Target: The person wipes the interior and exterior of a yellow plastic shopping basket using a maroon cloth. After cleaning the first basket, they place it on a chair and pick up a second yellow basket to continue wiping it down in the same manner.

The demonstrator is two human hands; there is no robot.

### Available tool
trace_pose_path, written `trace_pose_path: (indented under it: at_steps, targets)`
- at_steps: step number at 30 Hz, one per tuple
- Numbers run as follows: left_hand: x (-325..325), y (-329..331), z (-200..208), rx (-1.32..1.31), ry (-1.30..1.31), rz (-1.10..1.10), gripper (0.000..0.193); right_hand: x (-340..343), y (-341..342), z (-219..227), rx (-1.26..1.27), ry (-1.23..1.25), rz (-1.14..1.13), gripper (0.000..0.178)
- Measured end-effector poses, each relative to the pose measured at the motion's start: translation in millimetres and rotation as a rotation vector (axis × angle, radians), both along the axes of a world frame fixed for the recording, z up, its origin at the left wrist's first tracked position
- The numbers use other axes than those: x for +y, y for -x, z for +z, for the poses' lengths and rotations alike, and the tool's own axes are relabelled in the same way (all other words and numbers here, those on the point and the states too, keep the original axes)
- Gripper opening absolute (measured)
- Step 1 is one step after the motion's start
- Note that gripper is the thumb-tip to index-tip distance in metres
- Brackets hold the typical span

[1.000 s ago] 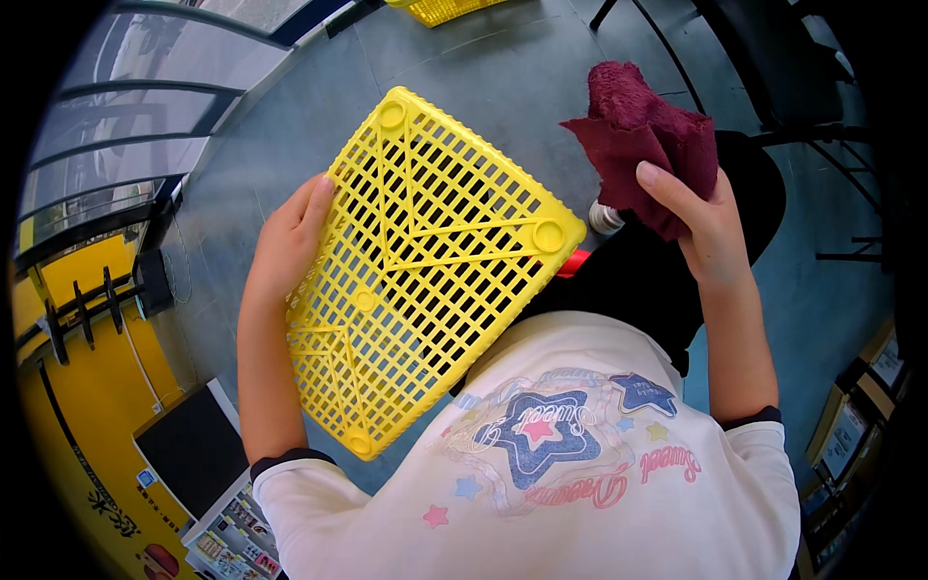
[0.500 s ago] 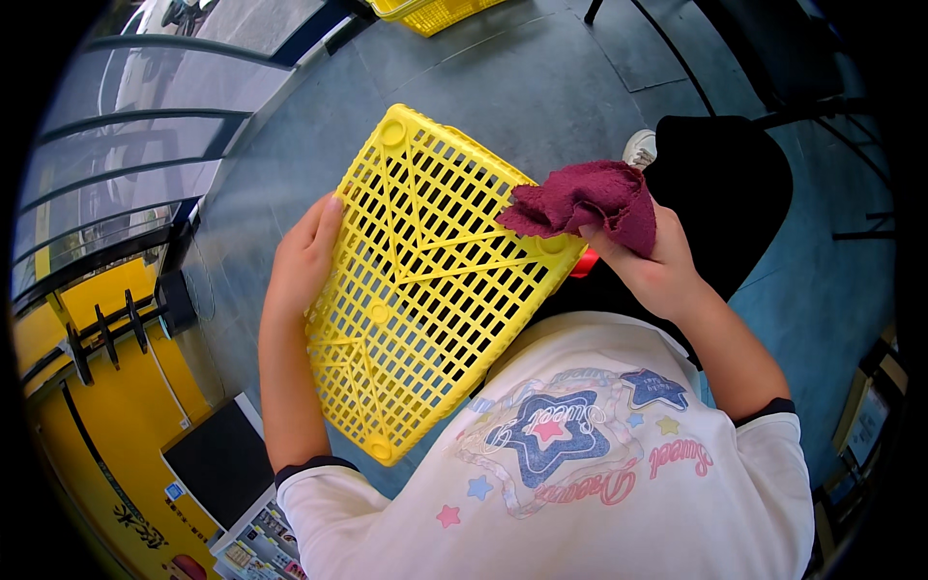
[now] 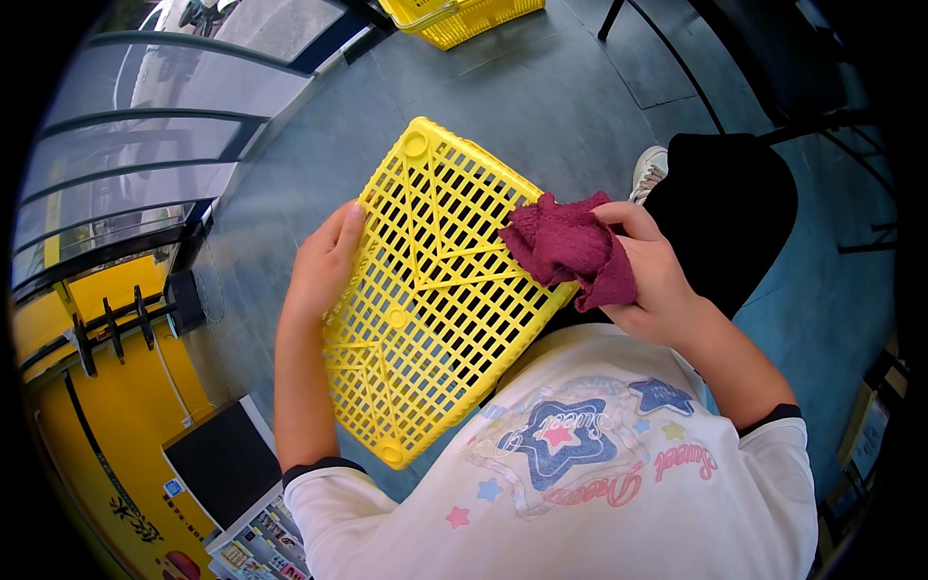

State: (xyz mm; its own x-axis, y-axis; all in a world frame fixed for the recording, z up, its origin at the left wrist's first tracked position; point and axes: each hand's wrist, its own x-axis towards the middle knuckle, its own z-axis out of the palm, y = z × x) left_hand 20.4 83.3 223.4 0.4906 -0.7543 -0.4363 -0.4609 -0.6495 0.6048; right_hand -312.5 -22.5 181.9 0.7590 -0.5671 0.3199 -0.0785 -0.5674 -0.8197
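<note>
A yellow plastic basket with a lattice bottom is tilted before me, its underside facing up. My left hand grips its left edge, the fingertips hidden behind the rim. In my right hand is a crumpled maroon cloth, pinched between thumb and fingers. The cloth lies against the right corner of the basket and covers it. The basket's near edge comes close to my white shirt.
Another yellow basket with a handle stands on the grey floor at the far side. A black chair is at the far right. Glass panels and a yellow counter line the left.
The basket has shifted slightly right and down in view. My right hand has turned and bunched the cloth lower over the right corner. More of the far basket shows.
</note>
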Motion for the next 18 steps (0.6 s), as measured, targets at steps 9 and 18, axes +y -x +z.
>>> trace_pose_path:
  at_steps: [9, 18]
  targets:
    - [-6.9, 14.0, 34.4, -0.1, 0.007, -0.074, 0.042, -53.9, -11.4, -0.4, -0.884, -1.527, -0.182, 0.035]
    - [-13.3, 23.0, 64.3, -0.254, 0.093, -0.16, 0.038, -114.6, -71.4, 13.2, -0.699, -1.358, -0.161, 0.039]
